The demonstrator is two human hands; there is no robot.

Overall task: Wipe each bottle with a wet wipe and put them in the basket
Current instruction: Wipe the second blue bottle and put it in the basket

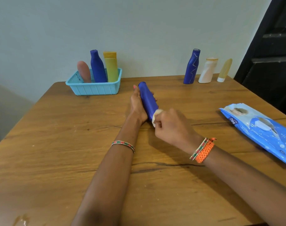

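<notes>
My left hand [137, 104] grips a dark blue bottle [148, 101], tilted with its cap pointing away from me, above the middle of the wooden table [57, 144]. Pressed against the bottle's near end is a white wet wipe [155, 115], pinched in my right hand [170, 125]. At the back left stands a light blue basket [94, 88] holding a pinkish-brown bottle [84, 71], a blue bottle [97, 66] and a yellow-green bottle [111, 66]. At the back right a blue bottle [192, 66], a white bottle [207, 70] and a pale yellow tube [224, 70] stand upright on the table.
A blue pack of wet wipes [261, 129] lies near the table's right edge. A pale wall runs behind the table and a dark door [269, 54] stands at the right. The table's left edge falls away to the floor.
</notes>
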